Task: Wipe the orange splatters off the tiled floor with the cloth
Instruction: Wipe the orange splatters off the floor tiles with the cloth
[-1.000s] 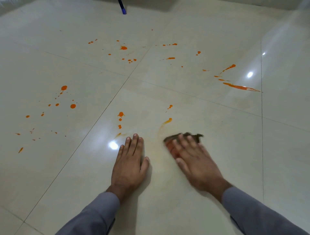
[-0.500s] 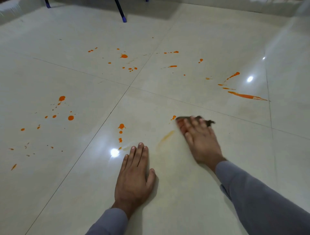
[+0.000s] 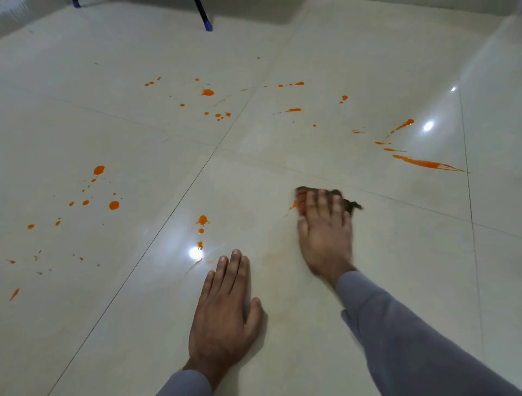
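Observation:
Orange splatters dot the glossy cream tiled floor [image 3: 282, 325]: a cluster at the left [image 3: 114, 205], drops near the middle [image 3: 202, 220], spots farther back [image 3: 208, 92] and a long streak at the right [image 3: 423, 163]. My right hand [image 3: 324, 234] presses flat on a dark, orange-stained cloth [image 3: 350, 204], which is mostly hidden under the straight fingers. A small orange smear [image 3: 293, 205] lies at the cloth's left edge. My left hand [image 3: 226, 311] rests flat on the floor, fingers straight, holding nothing.
Blue furniture legs [image 3: 205, 21] stand at the far edge of the floor, with another [image 3: 75, 3] at the top left. Grout lines cross the tiles. Bright light reflections show near my left fingertips and at the far right.
My right hand has slid the cloth forward, away from me, over the orange smear that lay ahead of it, leaving a faint streak. My left hand has stayed planted.

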